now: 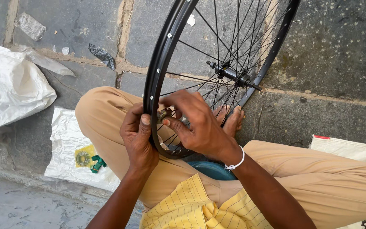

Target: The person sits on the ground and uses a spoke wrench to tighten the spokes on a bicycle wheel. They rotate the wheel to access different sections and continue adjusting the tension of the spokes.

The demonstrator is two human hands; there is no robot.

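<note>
The left hand (138,142) clasps the black rim (157,72) of a bicycle wheel from outside, thumb laid flat along the rim's edge and fingers wrapped behind it, closed firmly on the metal. The right hand (198,125) reaches in from the spoke side, its thumb and forefinger pinched around a small brass-coloured tool (164,114) set against the inner face of the rim, just beside the left thumb; how tightly it grips is partly hidden by the fingers. A white band (237,162) circles the right wrist.

The wheel stands nearly upright, its lowest part resting between the person's crossed legs in tan trousers (106,114), above a blue-green dish (212,169). The rim is glossy black with small pale rivet-like dots along its side. Thin dark spokes (200,51) fan out from a black hub (230,74) whose axle ends stick out on both sides. A bare foot (234,121) shows behind the spokes.

On the stone floor (339,51) to the left lie crumpled white plastic sheets (13,85), one carrying a yellow packet and green pieces (89,159).
</note>
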